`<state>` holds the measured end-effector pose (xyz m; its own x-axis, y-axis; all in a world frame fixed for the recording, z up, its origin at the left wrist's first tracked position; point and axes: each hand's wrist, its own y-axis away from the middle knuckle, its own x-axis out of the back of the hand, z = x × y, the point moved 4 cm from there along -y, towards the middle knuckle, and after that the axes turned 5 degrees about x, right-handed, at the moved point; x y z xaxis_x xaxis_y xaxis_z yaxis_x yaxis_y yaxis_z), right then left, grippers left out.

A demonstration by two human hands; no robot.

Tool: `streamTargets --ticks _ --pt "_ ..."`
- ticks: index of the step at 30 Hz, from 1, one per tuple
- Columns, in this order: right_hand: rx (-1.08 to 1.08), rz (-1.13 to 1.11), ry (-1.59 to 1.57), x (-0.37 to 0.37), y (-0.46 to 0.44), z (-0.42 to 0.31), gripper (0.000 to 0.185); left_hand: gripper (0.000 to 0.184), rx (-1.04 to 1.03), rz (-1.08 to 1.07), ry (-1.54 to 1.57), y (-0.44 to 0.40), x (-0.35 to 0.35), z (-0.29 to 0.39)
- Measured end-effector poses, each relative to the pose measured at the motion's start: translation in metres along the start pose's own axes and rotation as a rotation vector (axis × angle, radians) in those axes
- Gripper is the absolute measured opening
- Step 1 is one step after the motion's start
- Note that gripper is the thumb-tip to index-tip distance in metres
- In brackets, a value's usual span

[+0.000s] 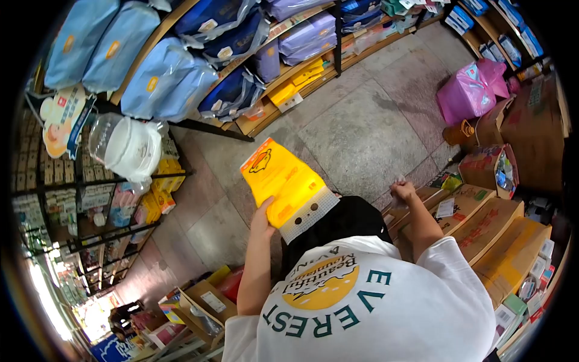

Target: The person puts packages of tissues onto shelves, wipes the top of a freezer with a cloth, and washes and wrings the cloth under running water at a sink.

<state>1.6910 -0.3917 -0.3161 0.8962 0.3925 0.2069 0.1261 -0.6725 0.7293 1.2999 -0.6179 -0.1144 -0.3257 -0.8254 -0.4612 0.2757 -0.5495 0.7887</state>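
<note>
A yellow plastic package (287,188) with a cartoon duck, a red-and-white strip at its far end and a dotted clear end with dark round holes is in front of my body. My left hand (263,221) grips its left edge, the fingers hidden beneath it. Off to the right, my right hand (403,192) is closed near the stacked cardboard boxes (482,226). A pale, clear bit shows at its fingers, too small to name.
Shelves (295,104) hold blue bags (160,78), purple packs (307,39) and yellow packs (301,79). Clear plastic jars (128,145) hang at the left. A pink bag (467,90) stands on the tiled floor (356,130). An opened carton (208,301) is at lower left.
</note>
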Motion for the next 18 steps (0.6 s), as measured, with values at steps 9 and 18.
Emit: streamTargets --ticks 9,18 --pt "-0.067 0.235 0.021 0.022 0.055 0.087 0.021 0.041 0.248 -0.187 -0.122 -0.117 -0.065 0.03" --pt "-0.251 0.5 -0.405 -0.052 0.166 0.065 0.017 0.041 0.507 -0.152 -0.315 -0.277 -0.091 0.069"
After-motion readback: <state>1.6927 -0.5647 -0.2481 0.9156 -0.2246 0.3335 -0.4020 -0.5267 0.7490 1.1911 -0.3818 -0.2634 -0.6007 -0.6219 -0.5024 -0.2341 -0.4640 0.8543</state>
